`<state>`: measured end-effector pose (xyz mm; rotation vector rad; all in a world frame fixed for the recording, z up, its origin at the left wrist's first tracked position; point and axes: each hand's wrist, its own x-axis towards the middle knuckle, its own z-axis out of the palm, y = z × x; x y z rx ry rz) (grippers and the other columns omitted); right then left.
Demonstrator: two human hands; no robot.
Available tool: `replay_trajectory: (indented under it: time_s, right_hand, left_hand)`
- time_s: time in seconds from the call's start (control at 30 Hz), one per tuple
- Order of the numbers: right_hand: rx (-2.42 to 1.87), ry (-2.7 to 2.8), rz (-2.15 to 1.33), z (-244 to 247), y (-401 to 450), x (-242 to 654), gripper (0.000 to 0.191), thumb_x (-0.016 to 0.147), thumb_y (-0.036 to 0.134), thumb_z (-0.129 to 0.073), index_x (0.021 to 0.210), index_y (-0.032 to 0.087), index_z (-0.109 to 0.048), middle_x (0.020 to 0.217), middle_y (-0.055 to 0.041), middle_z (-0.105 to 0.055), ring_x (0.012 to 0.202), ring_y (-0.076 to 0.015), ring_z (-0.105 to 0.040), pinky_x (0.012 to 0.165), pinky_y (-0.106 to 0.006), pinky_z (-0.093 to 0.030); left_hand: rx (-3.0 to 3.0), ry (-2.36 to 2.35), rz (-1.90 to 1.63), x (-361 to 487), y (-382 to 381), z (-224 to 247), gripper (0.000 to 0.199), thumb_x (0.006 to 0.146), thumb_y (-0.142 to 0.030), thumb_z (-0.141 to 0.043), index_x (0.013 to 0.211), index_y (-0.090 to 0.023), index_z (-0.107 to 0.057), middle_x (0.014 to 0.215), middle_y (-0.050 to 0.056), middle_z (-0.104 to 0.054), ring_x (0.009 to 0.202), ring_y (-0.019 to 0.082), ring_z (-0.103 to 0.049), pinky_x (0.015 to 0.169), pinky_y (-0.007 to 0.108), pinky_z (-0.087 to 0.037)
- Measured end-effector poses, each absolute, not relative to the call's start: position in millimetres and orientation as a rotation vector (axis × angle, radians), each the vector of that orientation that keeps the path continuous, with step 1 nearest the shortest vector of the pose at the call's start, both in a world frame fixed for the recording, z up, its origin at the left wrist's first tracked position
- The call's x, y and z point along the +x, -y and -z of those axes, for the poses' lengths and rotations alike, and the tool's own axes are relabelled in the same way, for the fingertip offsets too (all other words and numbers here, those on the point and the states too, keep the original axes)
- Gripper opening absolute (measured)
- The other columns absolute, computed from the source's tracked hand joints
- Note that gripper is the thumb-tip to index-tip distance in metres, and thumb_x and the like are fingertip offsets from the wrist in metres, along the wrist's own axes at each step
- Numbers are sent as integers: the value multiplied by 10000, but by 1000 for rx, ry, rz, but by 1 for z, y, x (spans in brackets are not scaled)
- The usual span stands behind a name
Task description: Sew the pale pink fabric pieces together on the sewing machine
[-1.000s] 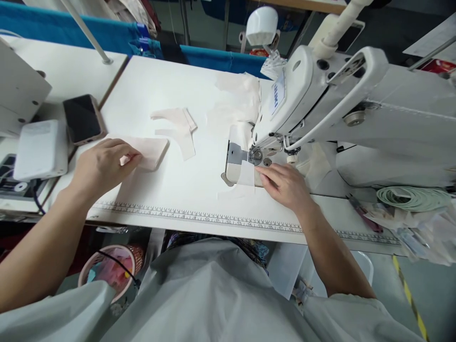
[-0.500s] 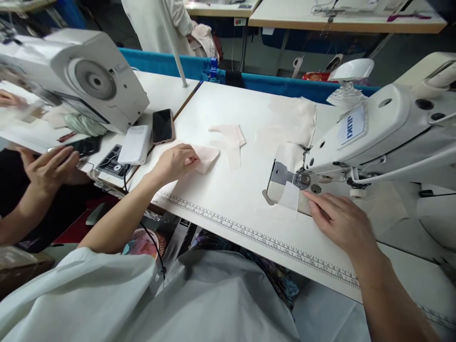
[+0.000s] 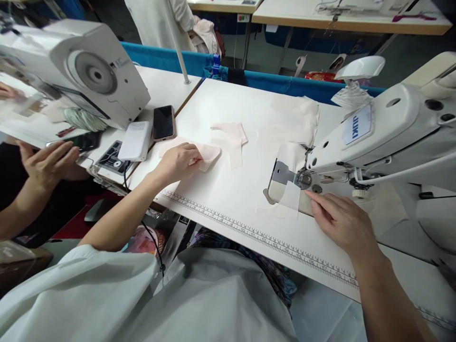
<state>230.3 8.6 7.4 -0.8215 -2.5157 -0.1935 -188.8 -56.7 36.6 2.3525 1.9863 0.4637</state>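
Note:
My left hand (image 3: pixel 179 164) rests on a small stack of pale pink fabric pieces (image 3: pixel 210 154), its thumb and fingertips pinched at the cloth. Beside the needle area of a white sewing machine (image 3: pixel 388 123), my right hand (image 3: pixel 342 221) has its index finger stretched out and its thumb apart. That fingertip lies at the edge of a thin white fabric piece (image 3: pixel 291 197) on the metal machine bed. More pale cloth (image 3: pixel 292 118) spreads behind the presser foot. Between my hands lies another pale pink cut piece (image 3: pixel 233 142).
A phone (image 3: pixel 164 123) and white power bank (image 3: pixel 134 141) sit at the left. Another sewing machine (image 3: pixel 78 71) stands there, with a co-worker's hand (image 3: pixel 50 164) near a dark phone. A printed ruler (image 3: pixel 245 229) runs along the front edge. A metal pole (image 3: pixel 178 47) rises behind.
The view has shifted slightly. My left hand stays at the fabric stack with little movement, and my right hand keeps its place by the needle.

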Motion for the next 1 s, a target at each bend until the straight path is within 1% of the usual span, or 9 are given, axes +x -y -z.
replay_trajectory:
  time_s: [0.23,0.3,0.43,0.57,0.63,0.73,0.87,0.93,1.0]
  right_hand:
    - [-803,2520,248,-9,-8,228,248,934,165,-517,1103,155,-699,815,-49,-736,697,-181,-654,671,-310,-483]
    - [-804,2518,266,-10,-8,228,245,940,169,-512,1095,153,-700,833,-50,-742,697,-177,-657,683,-309,-489]
    - [-792,2529,261,-11,-8,228,252,944,174,-507,1112,169,-695,843,-40,-746,704,-171,-661,665,-298,-483]
    - [-775,2540,257,-12,-7,228,243,928,145,-530,1108,141,-692,809,-39,-733,692,-168,-647,664,-292,-476]
    - [-766,2539,263,-13,-7,228,239,920,136,-540,1102,127,-694,805,-43,-731,689,-172,-643,669,-295,-477]
    - [-768,2531,266,-13,-7,227,238,914,131,-546,1097,119,-698,814,-51,-734,685,-175,-641,673,-299,-478]
    - [-774,2524,242,-13,-7,227,251,911,131,-546,1112,125,-697,822,-50,-735,702,-177,-649,692,-301,-482]
    - [-785,2525,233,-13,-6,226,255,910,130,-544,1112,127,-699,801,-46,-729,693,-176,-643,685,-300,-479]
    - [-797,2525,234,-14,-5,225,254,907,125,-543,1103,122,-704,797,-48,-728,694,-178,-641,684,-300,-479]
  left_hand:
    - [2349,-1980,-449,-188,56,-38,232,882,-319,-534,793,-179,-696,854,68,-697,828,208,-640,673,295,-475]
    - [2367,-1977,-442,-186,56,-38,228,883,-326,-548,805,-173,-697,854,72,-694,837,214,-640,663,295,-471]
    - [2380,-2034,-374,-181,56,-37,223,884,-276,-524,805,-157,-696,871,82,-701,849,229,-643,653,304,-466]
    - [2329,-2064,-335,-181,54,-40,220,864,-277,-530,803,-148,-697,873,89,-700,843,237,-643,641,307,-459]
    - [2249,-2063,-383,-181,53,-45,188,836,-258,-551,795,-143,-694,862,84,-698,817,219,-639,649,301,-462]
    - [2039,-2006,-535,-176,57,-52,133,802,-232,-593,782,-146,-692,819,54,-698,713,154,-614,645,269,-468]
    - [1758,-1787,-666,-146,77,-51,171,851,-299,-608,822,-154,-694,748,30,-688,587,105,-557,546,227,-452]
    - [1836,-1664,-705,-127,88,-43,205,897,-312,-575,841,-151,-690,775,46,-688,625,115,-575,568,235,-474]
    - [2059,-1583,-762,-111,93,-33,237,951,-312,-518,891,-154,-684,879,77,-693,782,153,-612,706,281,-518]
